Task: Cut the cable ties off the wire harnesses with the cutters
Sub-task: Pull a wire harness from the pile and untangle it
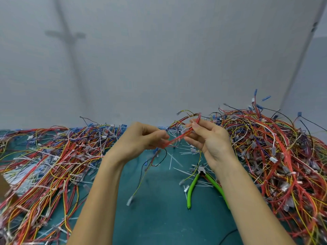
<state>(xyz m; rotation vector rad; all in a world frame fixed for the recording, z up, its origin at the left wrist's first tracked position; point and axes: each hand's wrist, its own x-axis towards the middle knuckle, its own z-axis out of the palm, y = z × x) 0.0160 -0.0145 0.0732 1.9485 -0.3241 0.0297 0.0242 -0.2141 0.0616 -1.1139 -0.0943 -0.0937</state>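
The right hand [208,138] is pinching 1 red wire bunch [177,138] above the counter [159,218], and the blurry left hand [141,138] is probably pinching it too. The green cutters [191,188] are lying on the counter below them.

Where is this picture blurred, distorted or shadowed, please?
Head view: the left hand and the red harness it holds are motion-blurred; the green cutters look sharper; the wall corner at right bows, wide-angle; a soft cross-shaped shadow lies on the wall.

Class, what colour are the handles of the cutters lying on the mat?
Bright green, seen best in the head view: cutters on the teal mat.
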